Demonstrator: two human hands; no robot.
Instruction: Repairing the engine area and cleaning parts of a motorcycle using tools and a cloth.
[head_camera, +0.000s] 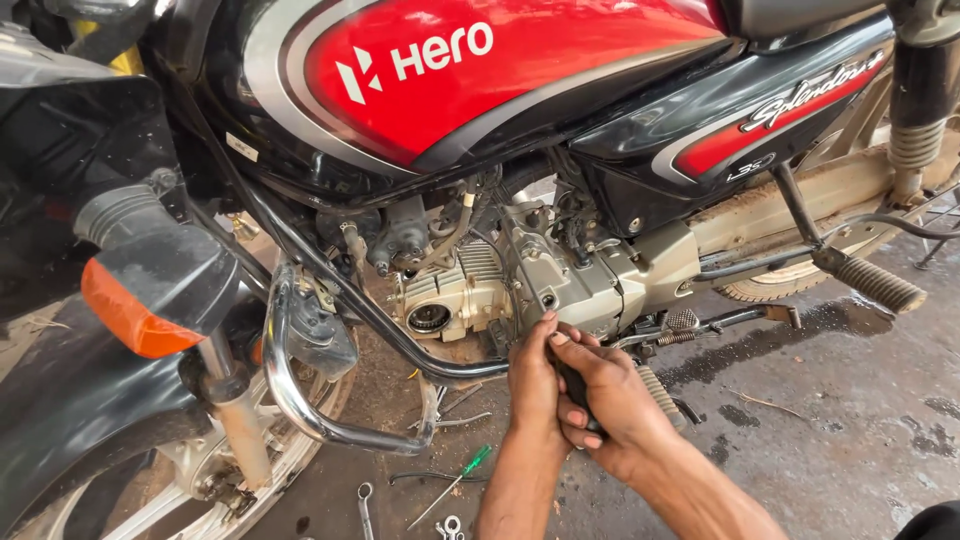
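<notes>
Head view, looking down at the side of a motorcycle (520, 90) with a red and black fuel tank; bike stands on a stained concrete floor (860, 400).

Both hands meet low at the engine (560, 280), just under the silver crankcase. Right hand (610, 395): closed around a dark tool handle (575, 385); only a short black stretch of the handle shows between the two hands, and the working end is hidden, so the kind of tool cannot be told. Left hand (535, 375): fingers curled and pressed against the same handle and against the right hand, fingertips pointing up at the underside of the engine; grip looks narrow, wrapped on the handle.

Engine: cylinder head end faces left with a round open port (430, 318) visible; cables and hoses run above it. Black frame tube (400, 335) curves down in front of the engine and passes just left of the hands. Chrome crash guard (290, 390) loops further left, beside the front fork (235, 410); orange turn signal (125, 310) above it. Footrest (880, 283) with ribbed rubber sticks out to the right, well apart from the hands.

On the floor below the guard: a green-handled screwdriver (455, 485), near the left forearm; a spanner (365, 505) just left of it; a few thin metal pieces (450, 405) lie under the frame tube.
</notes>
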